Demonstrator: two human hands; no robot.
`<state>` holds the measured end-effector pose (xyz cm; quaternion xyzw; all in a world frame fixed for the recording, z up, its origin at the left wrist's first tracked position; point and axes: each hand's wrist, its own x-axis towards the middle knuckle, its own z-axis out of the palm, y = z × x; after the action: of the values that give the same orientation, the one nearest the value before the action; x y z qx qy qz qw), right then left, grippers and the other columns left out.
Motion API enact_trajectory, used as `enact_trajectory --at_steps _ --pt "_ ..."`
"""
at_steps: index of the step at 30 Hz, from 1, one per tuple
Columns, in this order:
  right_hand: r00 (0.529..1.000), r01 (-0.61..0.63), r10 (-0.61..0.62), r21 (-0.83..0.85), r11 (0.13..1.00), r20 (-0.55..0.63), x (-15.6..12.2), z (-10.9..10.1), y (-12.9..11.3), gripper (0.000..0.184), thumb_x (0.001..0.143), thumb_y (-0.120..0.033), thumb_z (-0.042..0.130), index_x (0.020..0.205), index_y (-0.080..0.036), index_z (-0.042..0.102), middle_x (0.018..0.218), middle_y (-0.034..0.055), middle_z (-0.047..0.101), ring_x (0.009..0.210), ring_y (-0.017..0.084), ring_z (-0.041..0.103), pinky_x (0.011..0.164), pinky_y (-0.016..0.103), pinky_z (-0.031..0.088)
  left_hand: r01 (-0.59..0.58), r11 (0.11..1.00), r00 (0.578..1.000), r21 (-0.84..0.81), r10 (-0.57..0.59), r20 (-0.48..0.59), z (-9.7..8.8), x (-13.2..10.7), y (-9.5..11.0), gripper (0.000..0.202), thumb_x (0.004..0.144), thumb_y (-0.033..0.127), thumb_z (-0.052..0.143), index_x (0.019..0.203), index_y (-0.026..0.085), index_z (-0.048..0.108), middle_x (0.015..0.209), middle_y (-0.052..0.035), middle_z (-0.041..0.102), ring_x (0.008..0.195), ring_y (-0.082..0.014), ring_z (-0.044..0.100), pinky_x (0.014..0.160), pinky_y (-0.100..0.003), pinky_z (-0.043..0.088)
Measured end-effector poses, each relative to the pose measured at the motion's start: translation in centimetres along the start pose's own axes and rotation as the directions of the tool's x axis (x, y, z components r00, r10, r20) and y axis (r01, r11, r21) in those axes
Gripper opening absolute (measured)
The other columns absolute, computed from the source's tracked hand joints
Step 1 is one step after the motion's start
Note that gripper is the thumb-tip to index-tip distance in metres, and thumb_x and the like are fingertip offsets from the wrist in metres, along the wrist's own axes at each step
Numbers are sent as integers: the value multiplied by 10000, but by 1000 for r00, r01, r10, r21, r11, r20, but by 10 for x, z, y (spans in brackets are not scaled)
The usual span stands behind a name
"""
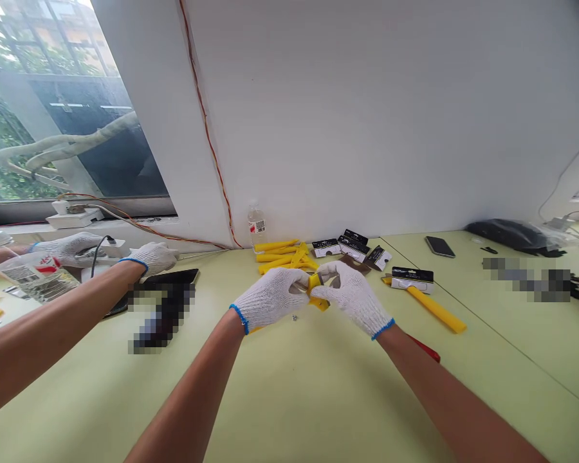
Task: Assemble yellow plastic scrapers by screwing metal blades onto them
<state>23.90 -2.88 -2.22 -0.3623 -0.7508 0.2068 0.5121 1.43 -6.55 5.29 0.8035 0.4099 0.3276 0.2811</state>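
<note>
My left hand (276,294), in a white knit glove with a blue cuff, is closed around a yellow plastic tool (320,303). From the other side, my right hand (350,294), gloved the same way, pinches the tool's head, where a dark edge shows. A bit of yellow also shows below my left wrist. Its exact kind is hidden by my fingers. Small shiny metal pieces (294,317) lie on the table just under my hands. Behind them are several yellow handles (280,257) in a pile. A red object (425,348) is partly covered by my right forearm.
Black-and-white cards (352,245) lie behind my hands, and a carded yellow tool (437,310) is to the right. A clear bottle (257,226) stands by the wall. A co-worker's gloved hands (153,258) work at the left. A phone (440,246) lies at the back right.
</note>
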Motion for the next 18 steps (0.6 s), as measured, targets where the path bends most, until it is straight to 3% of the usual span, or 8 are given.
enact_trajectory --at_steps 4,10,15,18 --pt "1000 -22 21 7 1000 15 -2 7 3 393 918 -623 592 917 -265 753 915 59 706 1038 144 702 669 203 538 19 1000 997 24 -21 68 0 1 1 377 1000 394 643 1291 155 650 1285 -103 654 1094 -247 665 921 -434 593" --pt "998 -56 56 -12 998 -10 -4 10 2 482 945 -678 500 927 -265 748 873 74 699 978 142 712 621 204 514 50 998 993 25 -52 106 0 1 -1 374 1003 389 639 1300 160 646 1297 -110 649 1102 -242 662 931 -440 590" --pt "995 -98 97 -64 993 -15 -8 13 -2 429 1053 -589 465 1009 -256 732 1045 86 688 1016 105 665 816 196 538 67 998 992 1 -66 104 3 1 -6 376 1004 387 639 1305 162 642 1299 -113 648 1101 -239 663 930 -440 590" --pt "994 -112 112 -97 989 -12 -12 17 -3 383 1090 -478 488 1176 -157 679 1184 117 612 1067 117 610 961 233 547 68 997 993 -23 -65 99 9 2 -10 380 1002 390 641 1302 158 644 1297 -109 649 1101 -244 663 928 -440 591"
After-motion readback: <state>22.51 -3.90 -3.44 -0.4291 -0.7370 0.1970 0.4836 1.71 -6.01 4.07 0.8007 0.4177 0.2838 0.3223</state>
